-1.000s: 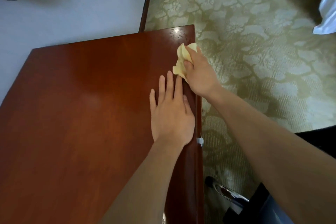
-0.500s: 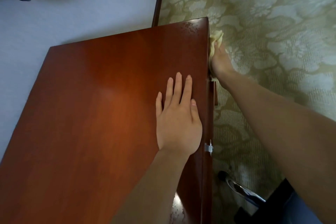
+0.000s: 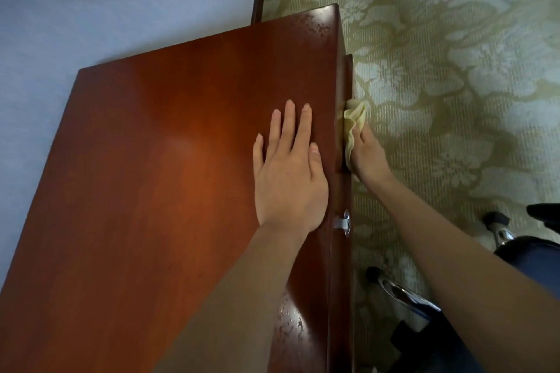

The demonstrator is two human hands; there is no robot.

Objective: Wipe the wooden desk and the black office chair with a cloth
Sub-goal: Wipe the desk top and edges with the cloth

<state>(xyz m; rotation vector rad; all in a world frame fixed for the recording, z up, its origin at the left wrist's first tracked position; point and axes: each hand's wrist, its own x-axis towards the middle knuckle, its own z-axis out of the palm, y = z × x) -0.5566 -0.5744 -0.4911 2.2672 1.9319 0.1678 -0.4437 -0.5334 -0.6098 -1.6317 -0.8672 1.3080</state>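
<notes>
Against desk edge (image 3: 340,85), cloth (image 3: 354,118) in right grip (image 3: 368,157)

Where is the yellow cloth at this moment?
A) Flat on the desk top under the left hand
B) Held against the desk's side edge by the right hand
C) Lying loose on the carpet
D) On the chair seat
B: the right hand holds the cloth against the side edge of the desk, while the left hand lies flat on the top with nothing under it.
</notes>
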